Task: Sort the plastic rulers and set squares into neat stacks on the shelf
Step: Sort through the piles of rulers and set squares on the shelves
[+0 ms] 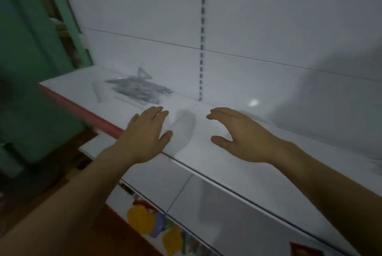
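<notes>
- Clear plastic rulers and set squares (138,88) sit in a loose, blurry pile on the white shelf (237,152), back-left, near the rear panel. One set square (143,73) pokes up at the far edge of the pile.
- Left hand (146,131) hovers palm-down over the shelf's front edge, fingers (157,112) straight and close together, thumb out to the side, holding nothing.
- Right hand (239,133) is just beside it, also palm-down, fingers (219,114) extended and lightly bent, thumb apart, nothing in it.
- Both hands are well apart from the pile.
- Red trim (82,111) runs along the shelf's left front edge.
- Lower shelf has yellow and blue stuff (144,220), too blurry to identify.
</notes>
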A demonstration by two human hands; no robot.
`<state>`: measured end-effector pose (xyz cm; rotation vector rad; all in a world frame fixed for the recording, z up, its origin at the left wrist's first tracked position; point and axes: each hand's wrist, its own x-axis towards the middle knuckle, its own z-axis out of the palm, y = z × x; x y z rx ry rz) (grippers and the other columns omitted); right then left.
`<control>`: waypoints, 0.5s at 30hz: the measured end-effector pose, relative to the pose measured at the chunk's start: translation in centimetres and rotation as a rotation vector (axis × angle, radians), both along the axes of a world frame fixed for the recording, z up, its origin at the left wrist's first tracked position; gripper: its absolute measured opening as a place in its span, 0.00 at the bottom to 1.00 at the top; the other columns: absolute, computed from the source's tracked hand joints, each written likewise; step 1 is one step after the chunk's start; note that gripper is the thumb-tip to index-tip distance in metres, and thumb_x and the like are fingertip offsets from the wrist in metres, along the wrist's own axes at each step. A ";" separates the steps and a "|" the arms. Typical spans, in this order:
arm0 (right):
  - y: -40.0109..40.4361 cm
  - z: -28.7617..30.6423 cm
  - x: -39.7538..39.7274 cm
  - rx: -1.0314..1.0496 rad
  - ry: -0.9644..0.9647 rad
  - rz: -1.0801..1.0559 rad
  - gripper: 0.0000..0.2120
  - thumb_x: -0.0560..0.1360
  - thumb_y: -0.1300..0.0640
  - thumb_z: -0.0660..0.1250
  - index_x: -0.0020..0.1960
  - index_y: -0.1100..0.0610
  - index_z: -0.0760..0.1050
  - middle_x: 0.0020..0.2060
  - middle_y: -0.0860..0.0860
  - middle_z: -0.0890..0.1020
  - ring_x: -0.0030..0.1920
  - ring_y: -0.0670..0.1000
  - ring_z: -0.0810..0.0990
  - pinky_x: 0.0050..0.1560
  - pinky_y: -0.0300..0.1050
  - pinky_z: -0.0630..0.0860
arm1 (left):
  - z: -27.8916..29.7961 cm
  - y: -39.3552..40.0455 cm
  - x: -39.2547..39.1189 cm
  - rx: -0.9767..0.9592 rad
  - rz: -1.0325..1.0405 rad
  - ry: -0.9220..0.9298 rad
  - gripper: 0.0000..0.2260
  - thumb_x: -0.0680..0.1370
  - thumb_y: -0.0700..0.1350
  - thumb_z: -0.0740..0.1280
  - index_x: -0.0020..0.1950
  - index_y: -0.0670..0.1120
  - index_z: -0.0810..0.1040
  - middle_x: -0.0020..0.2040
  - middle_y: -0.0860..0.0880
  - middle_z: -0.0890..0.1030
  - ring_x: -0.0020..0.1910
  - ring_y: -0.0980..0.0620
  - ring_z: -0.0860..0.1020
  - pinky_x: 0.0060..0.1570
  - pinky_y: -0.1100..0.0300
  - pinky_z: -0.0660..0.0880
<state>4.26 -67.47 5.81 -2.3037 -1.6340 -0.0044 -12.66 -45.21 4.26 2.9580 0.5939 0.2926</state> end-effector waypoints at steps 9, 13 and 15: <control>20.1 0.0 -7.8 -0.085 -0.091 0.325 0.34 0.80 0.35 0.57 0.81 0.50 0.56 0.80 0.48 0.57 0.80 0.48 0.54 0.78 0.57 0.57 | 1.1 13.6 -13.9 0.027 0.311 -0.027 0.27 0.82 0.57 0.58 0.79 0.51 0.59 0.77 0.50 0.64 0.74 0.49 0.64 0.73 0.45 0.63; 26.0 -0.1 -8.5 -0.122 -0.130 0.402 0.35 0.80 0.35 0.54 0.81 0.51 0.54 0.81 0.48 0.55 0.80 0.49 0.53 0.78 0.56 0.56 | 0.8 17.9 -15.5 0.024 0.386 0.001 0.27 0.82 0.57 0.59 0.79 0.52 0.58 0.78 0.51 0.62 0.76 0.50 0.61 0.75 0.45 0.61; 28.5 -0.2 -7.8 -0.127 -0.126 0.411 0.33 0.82 0.37 0.56 0.81 0.50 0.54 0.81 0.48 0.54 0.80 0.48 0.52 0.79 0.54 0.55 | 0.9 20.4 -15.1 0.025 0.394 0.017 0.27 0.82 0.57 0.59 0.79 0.52 0.57 0.79 0.51 0.61 0.76 0.50 0.60 0.75 0.46 0.60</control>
